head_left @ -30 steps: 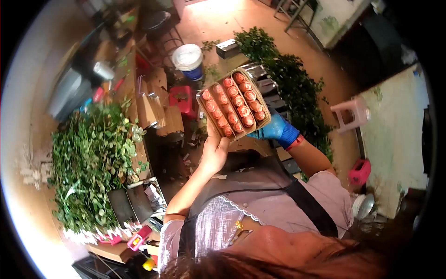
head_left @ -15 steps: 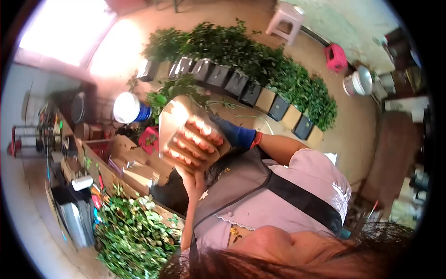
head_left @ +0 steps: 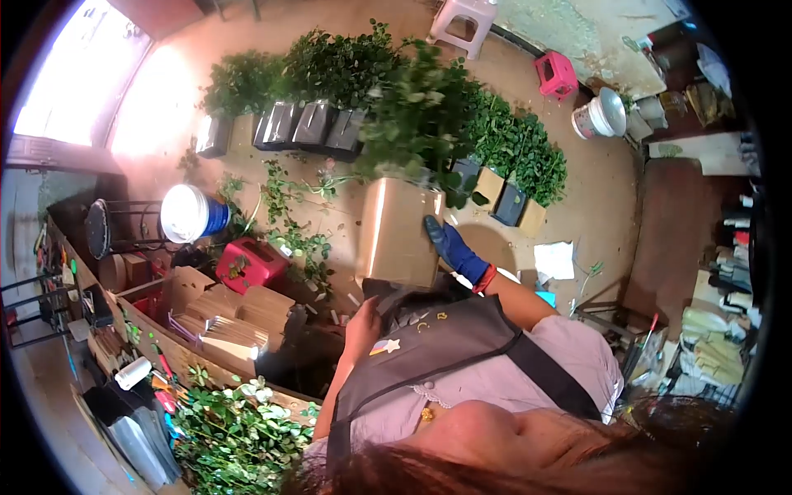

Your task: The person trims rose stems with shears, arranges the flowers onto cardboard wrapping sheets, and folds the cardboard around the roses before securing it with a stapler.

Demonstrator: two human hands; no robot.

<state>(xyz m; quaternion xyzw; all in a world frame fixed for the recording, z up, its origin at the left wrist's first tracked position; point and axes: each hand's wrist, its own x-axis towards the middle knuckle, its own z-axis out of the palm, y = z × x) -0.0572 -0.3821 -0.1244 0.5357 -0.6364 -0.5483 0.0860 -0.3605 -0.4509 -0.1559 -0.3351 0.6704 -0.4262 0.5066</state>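
Note:
My right hand (head_left: 456, 252), in a dark blue glove, grips the right side of a bundle of leafy stems wrapped in brown cardboard (head_left: 396, 235). Its thumb lies on the front face, with the other fingers hidden behind. Shiny clear film or tape covers the cardboard, and green leaves (head_left: 421, 115) spread from the far end. My bare left hand (head_left: 363, 326) is below the bundle's near end, close to my grey apron (head_left: 437, 351). Its fingers are mostly hidden, so I cannot tell whether it touches the bundle.
Several wrapped leafy bundles (head_left: 313, 124) stand in a curved row on the floor. Loose sprigs (head_left: 285, 198) lie near a white-and-blue bucket (head_left: 186, 213) and a red stool (head_left: 247, 264). Folded cardboard (head_left: 235, 334) and a leafy heap (head_left: 239, 433) are at left.
The bundle has swung away from my body, its leafy end now pointing forward. My left hand has left its base and dropped toward the apron. My right hand still holds the bundle.

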